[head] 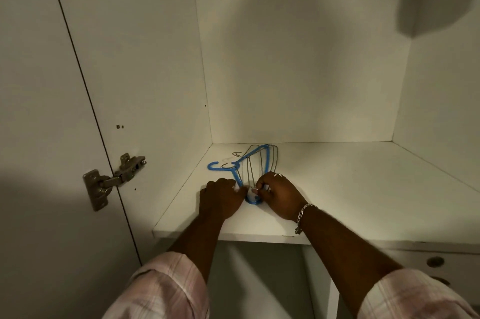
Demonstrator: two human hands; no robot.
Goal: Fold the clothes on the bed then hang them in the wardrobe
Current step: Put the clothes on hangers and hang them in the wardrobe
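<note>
Both arms reach forward, sleeves rolled up; left hand (219, 197) knuckles-up with fingers curled under, right hand (279, 195) pinching with curled fingers, bracelet on its wrist.

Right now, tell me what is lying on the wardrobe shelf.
On the shelf lie a blue plastic hanger and some wire hangers, bunched together. The left hand and right hand cover their near ends, so their count is unclear.

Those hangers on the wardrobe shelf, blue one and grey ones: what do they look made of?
Blue hanger: probably plastic, thick, evenly coloured, matte. Grey hangers: likely bare metal wire, very thin with a dull shine. Shelf: looks like white laminated board, smooth and flat. Both hands, left hand and right hand, hold the hangers' near end.
</note>
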